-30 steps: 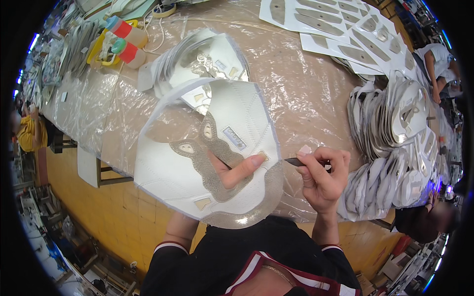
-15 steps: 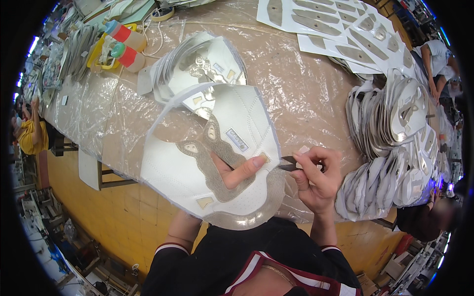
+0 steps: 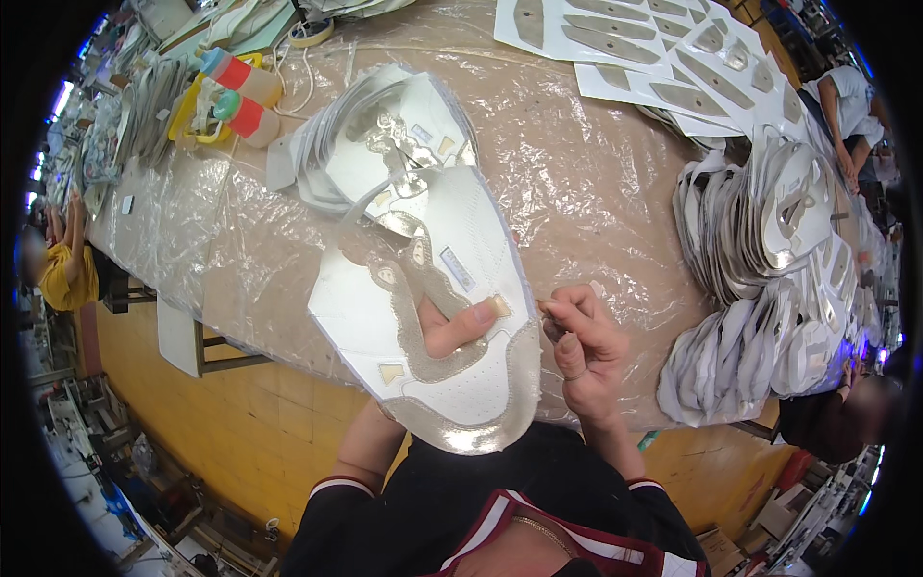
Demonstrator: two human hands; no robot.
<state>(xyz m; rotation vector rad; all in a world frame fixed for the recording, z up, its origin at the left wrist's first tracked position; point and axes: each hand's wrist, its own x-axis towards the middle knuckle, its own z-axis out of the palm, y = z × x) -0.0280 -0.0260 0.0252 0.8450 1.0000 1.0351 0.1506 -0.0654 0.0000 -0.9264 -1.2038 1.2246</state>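
Note:
A white shoe upper (image 3: 486,231) with a shiny beige-gold toe band and lace trim is held up over the near edge of the table. My left hand (image 3: 460,332) is closed on it, the thumb over its front and the other fingers hidden behind. At the upper's right edge, my right hand (image 3: 588,346) is closed, with thumb and index finger bent toward that edge. A dark bit of the thread snips shows between its fingers; most of the tool is hidden. Just beyond lies a stack of similar uppers (image 3: 361,135).
Piles of uppers (image 3: 760,221) stand at the right, below white sheets of grey-beige cut pieces (image 3: 615,43). Two red-labelled bottles (image 3: 252,120) and a yellow basket (image 3: 183,113) are at the far left. Clear plastic covers the table (image 3: 577,183). Other people work at both sides.
The upper has turned and narrowed in view, its left side swinging inward. My right hand has moved slightly left and rolled over, so the dark snip blades seen before are mostly hidden.

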